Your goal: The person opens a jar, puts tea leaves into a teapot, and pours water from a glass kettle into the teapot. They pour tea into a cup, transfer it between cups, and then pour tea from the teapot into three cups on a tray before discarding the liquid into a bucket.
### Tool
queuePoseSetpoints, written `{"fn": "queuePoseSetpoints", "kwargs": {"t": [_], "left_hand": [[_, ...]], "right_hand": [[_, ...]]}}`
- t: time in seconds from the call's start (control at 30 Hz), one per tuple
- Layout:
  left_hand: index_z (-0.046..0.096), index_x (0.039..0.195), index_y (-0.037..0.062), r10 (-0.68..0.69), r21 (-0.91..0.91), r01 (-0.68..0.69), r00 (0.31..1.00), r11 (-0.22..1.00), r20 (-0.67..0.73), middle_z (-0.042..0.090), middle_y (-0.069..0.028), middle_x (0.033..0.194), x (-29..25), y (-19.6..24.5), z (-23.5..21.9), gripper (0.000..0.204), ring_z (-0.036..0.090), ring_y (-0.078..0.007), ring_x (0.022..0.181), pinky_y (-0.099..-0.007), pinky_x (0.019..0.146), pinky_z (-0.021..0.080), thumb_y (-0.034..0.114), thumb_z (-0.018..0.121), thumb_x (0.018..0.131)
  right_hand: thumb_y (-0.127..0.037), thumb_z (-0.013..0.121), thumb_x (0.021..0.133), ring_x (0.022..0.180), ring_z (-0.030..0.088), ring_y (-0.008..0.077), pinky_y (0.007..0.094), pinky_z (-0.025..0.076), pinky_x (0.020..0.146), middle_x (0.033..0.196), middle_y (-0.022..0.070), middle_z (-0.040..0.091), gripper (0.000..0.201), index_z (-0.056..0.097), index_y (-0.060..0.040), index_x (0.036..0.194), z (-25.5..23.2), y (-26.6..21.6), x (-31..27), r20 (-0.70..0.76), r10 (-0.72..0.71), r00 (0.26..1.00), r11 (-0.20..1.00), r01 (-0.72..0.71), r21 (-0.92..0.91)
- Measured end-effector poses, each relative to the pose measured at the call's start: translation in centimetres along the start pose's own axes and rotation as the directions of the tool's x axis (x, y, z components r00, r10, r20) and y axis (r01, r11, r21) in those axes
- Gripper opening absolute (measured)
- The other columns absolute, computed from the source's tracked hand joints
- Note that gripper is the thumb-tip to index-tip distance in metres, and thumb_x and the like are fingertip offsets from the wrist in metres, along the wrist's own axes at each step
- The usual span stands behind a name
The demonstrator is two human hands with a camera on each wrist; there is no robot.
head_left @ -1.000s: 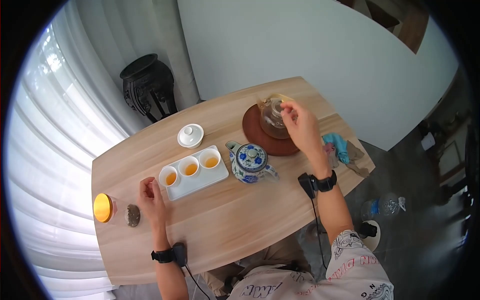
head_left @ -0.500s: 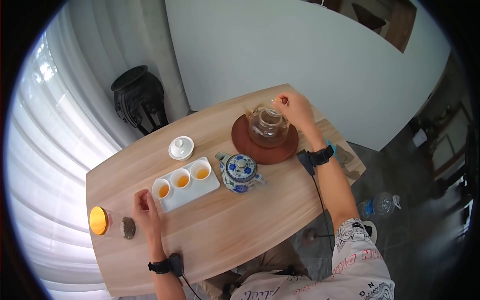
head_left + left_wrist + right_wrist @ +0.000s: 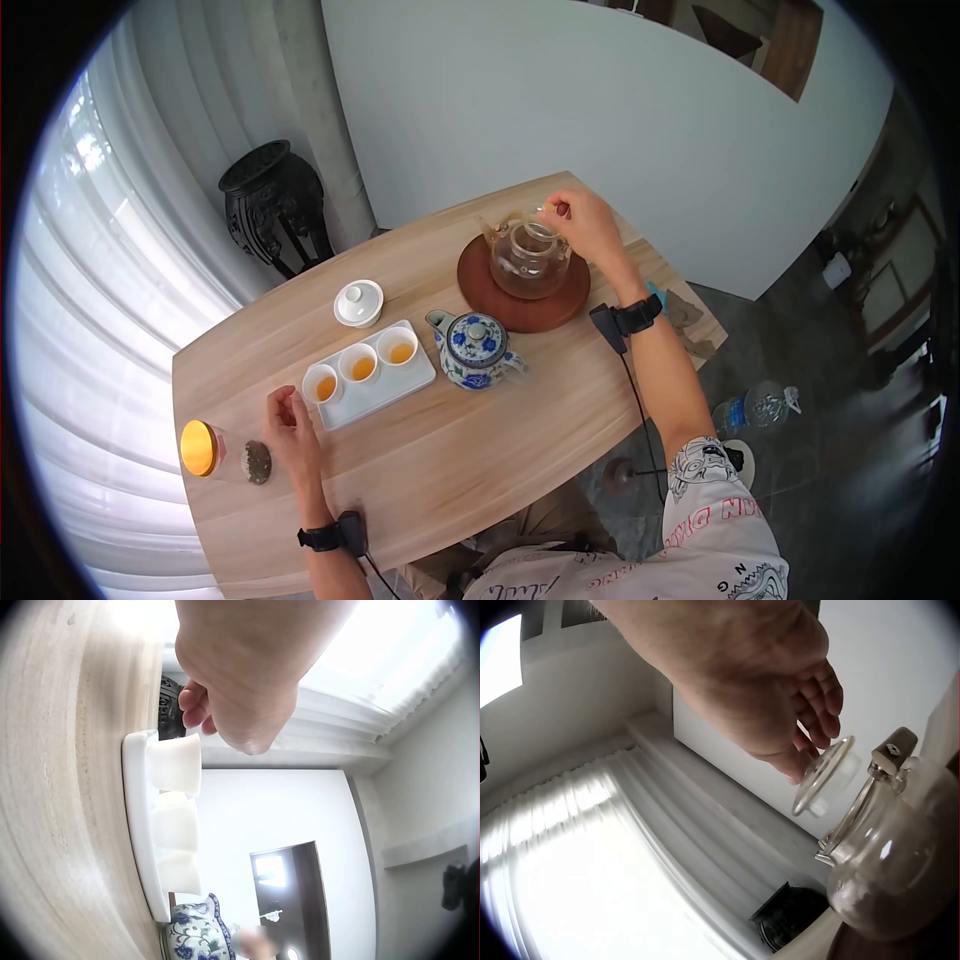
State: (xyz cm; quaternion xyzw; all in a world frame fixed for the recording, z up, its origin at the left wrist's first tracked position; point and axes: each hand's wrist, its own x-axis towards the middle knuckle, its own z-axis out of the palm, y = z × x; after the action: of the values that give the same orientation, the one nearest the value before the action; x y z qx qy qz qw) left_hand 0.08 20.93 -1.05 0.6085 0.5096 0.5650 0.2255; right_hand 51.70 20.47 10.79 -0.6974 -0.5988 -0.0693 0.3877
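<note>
Glass lid [image 3: 823,777] is tilted near the glass teapot's [image 3: 528,272] mouth;
right grip [image 3: 586,226] pinches it narrowly; left grip [image 3: 292,428], loosely curled, holds nothing; better to keep the lid level and slow, so glass does not knock.

A home or small tea room is suggested: the wooden table [image 3: 440,460] is laid with a glass teapot [image 3: 528,272] and white cups [image 3: 352,353], and sheer curtains [image 3: 115,300] are hung alongside.

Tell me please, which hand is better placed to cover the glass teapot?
Likely the right hand: it pinches the lid near the glass teapot; the left hand is beside the cups.
</note>
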Motion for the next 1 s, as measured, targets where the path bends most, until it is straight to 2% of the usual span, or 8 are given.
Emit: {"fn": "queuePoseSetpoints", "kwargs": {"t": [0.17, 0.37, 0.47, 0.67, 0.77, 0.87, 0.97, 1.0], "left_hand": [[0.066, 0.107, -0.0024, -0.005, 0.010, 0.005, 1.000, 1.000, 0.003, 0.052, 0.0048, 0.078, -0.1, 0.3, 0.0, 0.012, 0.043, -0.0030, 0.066, -0.0217, 0.057, 0.034, 0.009, 0.063, 0.105], [0.067, 0.107, -0.0025, -0.018, 0.003, 0.018, 1.000, 1.000, 0.004, 0.054, 0.0042, 0.078, -0.1, 0.5, 0.0, 0.012, 0.044, -0.0031, 0.066, -0.0215, 0.057, 0.035, 0.009, 0.063, 0.105], [0.067, 0.108, -0.0027, -0.014, 0.009, 0.014, 1.000, 1.000, 0.002, 0.055, 0.0036, 0.079, -0.1, 0.5, -0.1, 0.012, 0.045, -0.0034, 0.066, -0.0218, 0.058, 0.036, 0.009, 0.064, 0.104], [0.068, 0.108, -0.0033, -0.006, 0.009, 0.006, 1.000, 1.000, 0.000, 0.056, 0.0028, 0.079, 0.0, 0.1, -0.1, 0.013, 0.046, -0.0043, 0.067, -0.0225, 0.059, 0.039, 0.009, 0.064, 0.104], [0.068, 0.108, -0.0035, -0.010, 0.015, 0.010, 1.000, 1.000, 0.000, 0.056, 0.0026, 0.080, 0.0, 0.3, -0.2, 0.014, 0.047, -0.0043, 0.068, -0.0226, 0.060, 0.039, 0.009, 0.064, 0.104], [0.067, 0.108, -0.0036, -0.012, 0.017, 0.012, 1.000, 1.000, -0.005, 0.056, 0.0026, 0.079, -0.1, 0.7, -0.1, 0.014, 0.047, -0.0042, 0.068, -0.0227, 0.060, 0.039, 0.009, 0.064, 0.104], [0.067, 0.108, -0.0036, -0.013, 0.011, 0.013, 1.000, 1.000, -0.006, 0.056, 0.0026, 0.079, -0.1, 0.7, -0.1, 0.014, 0.047, -0.0040, 0.068, -0.0226, 0.060, 0.039, 0.010, 0.064, 0.105], [0.067, 0.108, -0.0036, -0.015, 0.012, 0.015, 1.000, 1.000, -0.007, 0.056, 0.0026, 0.079, -0.1, 0.7, -0.1, 0.014, 0.047, -0.0040, 0.068, -0.0226, 0.060, 0.039, 0.010, 0.064, 0.105]], "right_hand": [[-0.029, 0.080, 0.089, 0.074, 0.065, 0.0240, 0.0371, 0.053, 0.069, 0.081, 0.0113, 0.070, 0.030, 0.075, -0.0008, 0.098, 0.4, 0.5, -0.2, -0.022, -0.048, 0.999, 0.999, 0.048, -0.012], [-0.027, 0.079, 0.090, 0.080, 0.066, 0.0253, 0.0377, 0.053, 0.073, 0.091, 0.0125, 0.071, 0.028, 0.075, -0.0010, 0.099, 0.6, -0.5, -0.6, 0.043, -0.015, 0.999, 0.999, 0.016, -0.032], [-0.030, 0.079, 0.090, 0.092, 0.069, 0.0346, 0.0455, 0.054, 0.080, 0.097, 0.0145, 0.072, 0.027, 0.076, -0.0054, 0.100, 1.1, -0.4, -0.6, 0.069, -0.001, 0.998, 1.000, 0.002, -0.012], [-0.028, 0.079, 0.089, 0.093, 0.069, 0.0340, 0.0449, 0.054, 0.081, 0.098, 0.0140, 0.072, 0.025, 0.075, -0.0049, 0.098, 1.4, -0.9, -0.5, 0.088, -0.018, 0.996, 1.000, 0.019, -0.011], [-0.024, 0.080, 0.089, 0.083, 0.066, 0.0263, 0.0389, 0.053, 0.076, 0.095, 0.0122, 0.069, 0.026, 0.073, -0.0014, 0.100, 1.6, -0.3, -0.4, 0.092, -0.046, 0.995, 0.999, 0.047, -0.018], [-0.024, 0.080, 0.089, 0.083, 0.066, 0.0263, 0.0388, 0.053, 0.076, 0.095, 0.0122, 0.069, 0.026, 0.074, -0.0019, 0.100, 1.5, -0.4, -0.5, 0.129, -0.038, 0.991, 0.998, 0.045, -0.052], [-0.025, 0.079, 0.089, 0.092, 0.068, 0.0336, 0.0450, 0.054, 0.082, 0.097, 0.0142, 0.071, 0.024, 0.073, -0.0040, 0.099, 1.4, -0.7, -0.9, 0.121, -0.015, 0.993, 0.999, 0.019, -0.029], [-0.026, 0.079, 0.090, 0.092, 0.068, 0.0334, 0.0447, 0.054, 0.081, 0.097, 0.0141, 0.071, 0.025, 0.073, -0.0037, 0.101, 1.4, -0.9, -0.9, 0.117, -0.007, 0.993, 0.999, 0.011, -0.031]]}}
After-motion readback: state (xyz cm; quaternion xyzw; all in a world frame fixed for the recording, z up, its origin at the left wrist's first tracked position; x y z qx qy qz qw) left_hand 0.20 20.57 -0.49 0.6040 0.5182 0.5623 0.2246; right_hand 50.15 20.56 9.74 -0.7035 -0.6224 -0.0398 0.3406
